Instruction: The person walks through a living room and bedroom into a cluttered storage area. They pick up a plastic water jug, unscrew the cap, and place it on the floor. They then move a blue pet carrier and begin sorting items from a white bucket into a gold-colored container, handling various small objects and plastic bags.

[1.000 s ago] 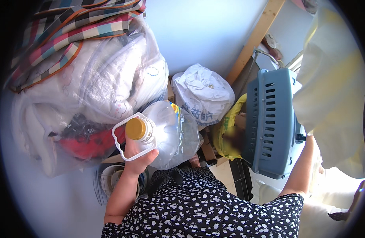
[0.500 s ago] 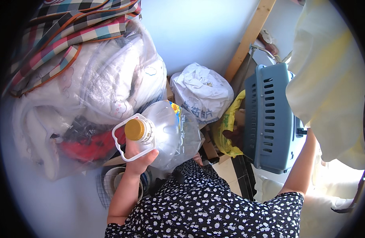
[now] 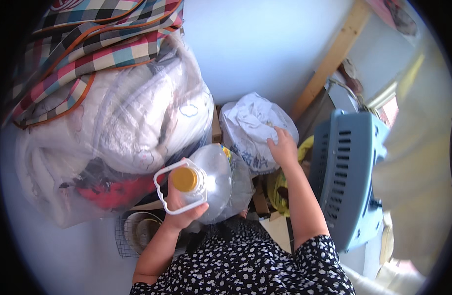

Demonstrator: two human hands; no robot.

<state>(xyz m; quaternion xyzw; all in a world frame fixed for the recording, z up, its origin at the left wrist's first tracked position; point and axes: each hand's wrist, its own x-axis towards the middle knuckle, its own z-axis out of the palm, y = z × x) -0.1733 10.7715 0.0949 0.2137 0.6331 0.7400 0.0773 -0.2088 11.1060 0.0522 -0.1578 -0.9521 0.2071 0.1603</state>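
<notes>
A big clear plastic jug [image 3: 215, 172] with a yellow cap and a white carrying handle is in front of me, tilted. My left hand [image 3: 180, 212] is closed round its neck, just under the handle; part of the fingers is hidden behind cap and handle. Over the right side of a white plastic bag [image 3: 248, 120] my right hand [image 3: 285, 148] is stretched out, thumb and fingers apart, with nothing in it. Whether its fingertips touch the bag I cannot tell.
At left rises a pile of bedding in clear plastic [image 3: 137, 108], topped by a checked bag [image 3: 122, 46]. To the right stands a blue pet carrier [image 3: 349, 177] with a yellow bag [image 3: 279, 196] beside it. A wire rack [image 3: 121, 236] is low at left.
My right hand has come from the far side of the pet carrier, across to the white bag. The left hand still holds the jug. The view has shifted a little.
</notes>
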